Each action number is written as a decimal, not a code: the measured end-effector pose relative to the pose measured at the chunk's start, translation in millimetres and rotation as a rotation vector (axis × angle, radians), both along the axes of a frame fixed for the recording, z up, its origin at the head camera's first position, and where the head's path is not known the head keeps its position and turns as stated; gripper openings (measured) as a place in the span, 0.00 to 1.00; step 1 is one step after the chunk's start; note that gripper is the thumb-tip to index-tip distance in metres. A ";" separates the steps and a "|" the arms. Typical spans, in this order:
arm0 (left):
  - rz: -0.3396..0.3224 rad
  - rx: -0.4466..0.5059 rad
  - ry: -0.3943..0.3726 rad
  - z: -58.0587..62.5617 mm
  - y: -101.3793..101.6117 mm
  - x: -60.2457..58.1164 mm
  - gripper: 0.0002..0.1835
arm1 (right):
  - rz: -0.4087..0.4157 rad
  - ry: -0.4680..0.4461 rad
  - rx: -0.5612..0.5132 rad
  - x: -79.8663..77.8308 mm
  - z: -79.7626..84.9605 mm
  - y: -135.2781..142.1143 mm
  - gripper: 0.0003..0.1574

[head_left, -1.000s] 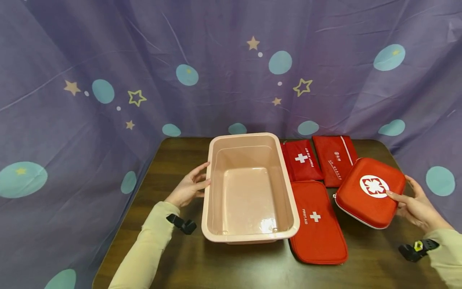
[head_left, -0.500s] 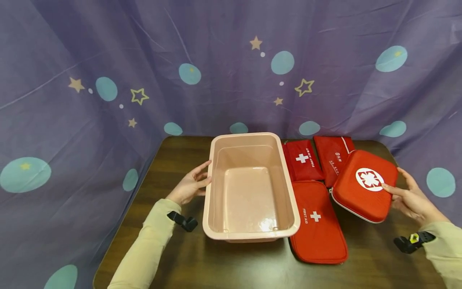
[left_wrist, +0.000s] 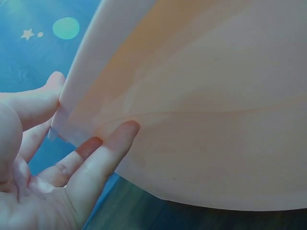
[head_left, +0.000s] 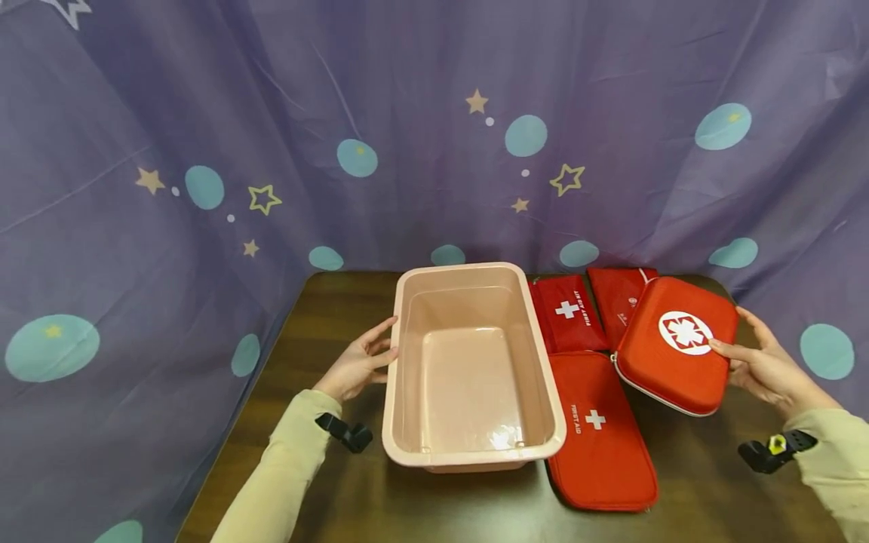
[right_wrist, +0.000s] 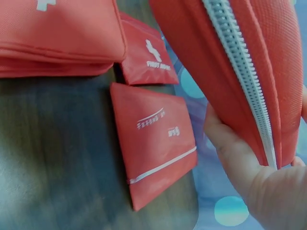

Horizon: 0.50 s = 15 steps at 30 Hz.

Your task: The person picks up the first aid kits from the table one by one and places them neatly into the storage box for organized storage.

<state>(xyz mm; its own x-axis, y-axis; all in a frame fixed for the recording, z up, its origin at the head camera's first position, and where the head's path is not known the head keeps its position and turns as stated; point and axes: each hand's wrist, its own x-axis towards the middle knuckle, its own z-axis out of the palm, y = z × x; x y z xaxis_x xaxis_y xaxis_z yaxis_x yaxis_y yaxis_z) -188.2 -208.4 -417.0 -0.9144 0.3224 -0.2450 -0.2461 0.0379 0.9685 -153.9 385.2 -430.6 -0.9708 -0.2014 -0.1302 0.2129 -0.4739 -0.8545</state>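
In the head view, my left hand (head_left: 360, 366) rests against the left side of a pale pink plastic basin (head_left: 468, 362). Its fairly straight fingers (left_wrist: 103, 163) touch the basin's outer wall (left_wrist: 206, 158). Over on the right, my right hand (head_left: 770, 366) grips a red hard-shell first aid case (head_left: 706, 377) by its right side, thumb on top near the white round emblem. The case is raised and tilted, its zip (right_wrist: 244, 81) facing the right wrist camera. Inside the basin nothing lies.
Right of the basin lie a long red first aid case (head_left: 600, 460), a small red first aid pouch (head_left: 570, 317) and a flat red pouch (right_wrist: 156, 129), partly covered by the held case in the head view. A patterned purple curtain (head_left: 421, 204) hangs behind the wooden table (head_left: 339, 498).
My right hand has carried the red case leftward, so it overlaps more of the flat pouch. The left hand stays at the basin. The head view has shifted slightly.
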 end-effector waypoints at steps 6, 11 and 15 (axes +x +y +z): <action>0.004 0.010 0.002 -1.2 0.2 1.0 0.36 | -0.012 0.009 0.010 -1.9 6.5 -6.8 0.51; 0.003 0.017 -0.005 0.2 0.7 0.6 0.36 | -0.041 0.003 0.016 -2.3 10.0 -13.1 0.59; 0.006 0.017 -0.006 -1.0 0.1 1.1 0.36 | -0.046 -0.016 0.022 -3.7 12.2 -18.5 0.63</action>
